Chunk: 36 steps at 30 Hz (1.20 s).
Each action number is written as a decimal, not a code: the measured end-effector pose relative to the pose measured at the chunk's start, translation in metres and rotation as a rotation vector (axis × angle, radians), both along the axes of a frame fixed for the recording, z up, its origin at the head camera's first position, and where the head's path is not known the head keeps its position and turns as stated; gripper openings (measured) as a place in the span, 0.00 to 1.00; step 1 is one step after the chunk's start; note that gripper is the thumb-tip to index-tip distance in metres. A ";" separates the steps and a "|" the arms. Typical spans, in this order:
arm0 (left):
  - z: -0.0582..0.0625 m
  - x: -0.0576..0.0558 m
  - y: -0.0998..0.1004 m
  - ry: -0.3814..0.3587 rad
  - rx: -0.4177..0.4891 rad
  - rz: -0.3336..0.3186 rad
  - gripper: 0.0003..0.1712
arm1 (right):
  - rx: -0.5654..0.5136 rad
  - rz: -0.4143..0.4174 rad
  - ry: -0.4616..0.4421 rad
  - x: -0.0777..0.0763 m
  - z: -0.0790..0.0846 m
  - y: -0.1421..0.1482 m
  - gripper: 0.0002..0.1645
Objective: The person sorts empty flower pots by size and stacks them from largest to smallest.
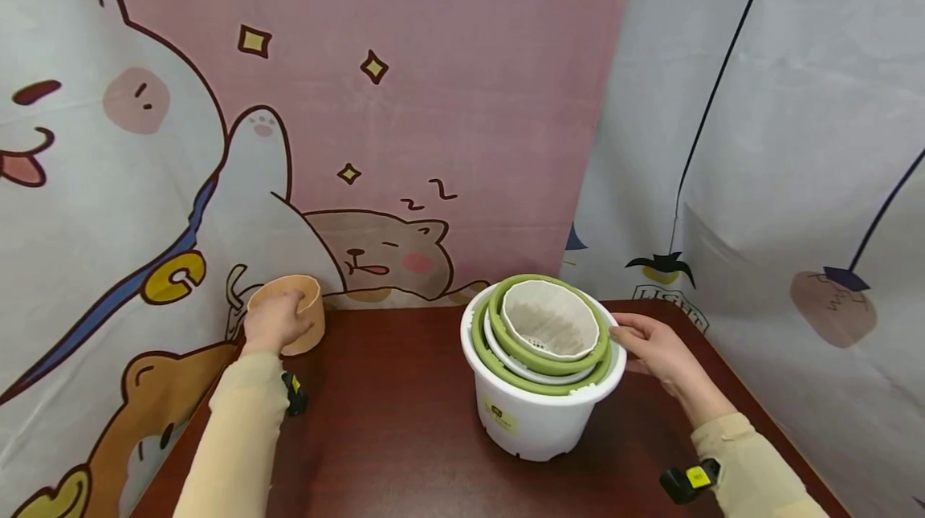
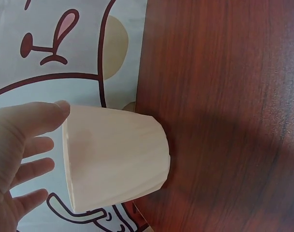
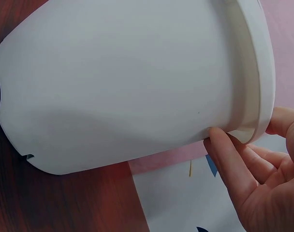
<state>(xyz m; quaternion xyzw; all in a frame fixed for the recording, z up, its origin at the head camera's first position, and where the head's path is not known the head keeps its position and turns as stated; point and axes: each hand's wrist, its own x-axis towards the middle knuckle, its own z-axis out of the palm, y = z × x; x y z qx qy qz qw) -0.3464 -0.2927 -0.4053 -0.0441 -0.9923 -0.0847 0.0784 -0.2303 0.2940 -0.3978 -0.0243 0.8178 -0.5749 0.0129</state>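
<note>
At the far left of the table, a beige plant pot [image 1: 312,319] stands mouth up. My left hand [image 1: 273,319] is over its mouth, thumb tip right at the rim in the left wrist view, the other fingers [image 2: 33,172] relaxed and apart from the wall. A large white flower pot [image 1: 535,426] stands right of centre with smaller pots nested in it: green-rimmed ones [image 1: 605,341] and a white innermost pot [image 1: 552,317]. My right hand [image 1: 654,345] pinches the large pot's rim on its right side, thumb over the edge and fingers [image 3: 229,166] underneath against the outer wall.
The dark red-brown table [image 1: 390,397] is backed by a pink cartoon-printed cloth [image 1: 462,124]. A grey-white cloth [image 1: 780,181] hangs along the right side. A yellow label [image 1: 500,417] is on the large pot's front.
</note>
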 end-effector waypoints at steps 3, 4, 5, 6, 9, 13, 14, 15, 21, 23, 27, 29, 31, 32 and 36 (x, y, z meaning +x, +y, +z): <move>-0.003 -0.002 0.000 0.001 -0.006 -0.002 0.32 | -0.004 -0.004 -0.004 0.000 0.000 0.000 0.36; -0.004 -0.003 0.000 0.000 -0.005 -0.002 0.33 | -0.005 -0.003 -0.004 0.000 0.000 0.000 0.37; -0.005 -0.004 -0.001 -0.002 -0.005 -0.001 0.33 | -0.006 -0.003 -0.004 0.000 0.000 0.000 0.37; -0.006 -0.005 -0.001 -0.001 -0.003 -0.002 0.34 | -0.009 -0.002 -0.005 0.000 0.000 0.000 0.37; -0.009 -0.006 -0.001 -0.002 0.002 0.000 0.36 | -0.013 -0.001 -0.005 0.001 0.001 -0.001 0.37; -0.015 -0.008 -0.003 0.000 0.010 -0.004 0.39 | -0.013 0.000 -0.002 0.001 0.002 -0.001 0.36; -0.017 -0.008 -0.003 -0.003 0.009 -0.004 0.40 | -0.014 0.001 -0.003 0.000 0.002 -0.001 0.36; -0.019 -0.009 -0.004 -0.004 0.009 -0.006 0.40 | -0.013 0.002 -0.002 0.000 0.001 0.000 0.36; -0.023 -0.007 -0.002 -0.018 -0.017 -0.017 0.41 | -0.006 -0.004 -0.005 0.000 0.001 -0.001 0.36; -0.024 -0.006 -0.001 -0.022 -0.022 -0.021 0.40 | -0.004 -0.007 -0.007 0.001 0.001 -0.001 0.37; -0.025 -0.006 -0.001 -0.053 -0.014 -0.023 0.40 | -0.003 -0.006 -0.007 0.000 0.001 -0.002 0.37; -0.026 -0.006 -0.001 -0.069 -0.007 -0.024 0.41 | 0.001 -0.005 -0.006 0.000 0.001 -0.001 0.37; -0.027 -0.006 -0.001 -0.078 0.001 -0.025 0.41 | 0.006 -0.003 -0.007 0.000 0.001 -0.001 0.37; -0.028 -0.006 -0.002 -0.078 0.002 -0.026 0.41 | 0.007 -0.006 -0.010 0.000 0.000 -0.001 0.37; -0.029 -0.006 -0.002 -0.053 -0.007 -0.037 0.36 | 0.004 -0.009 -0.016 0.000 0.000 -0.001 0.36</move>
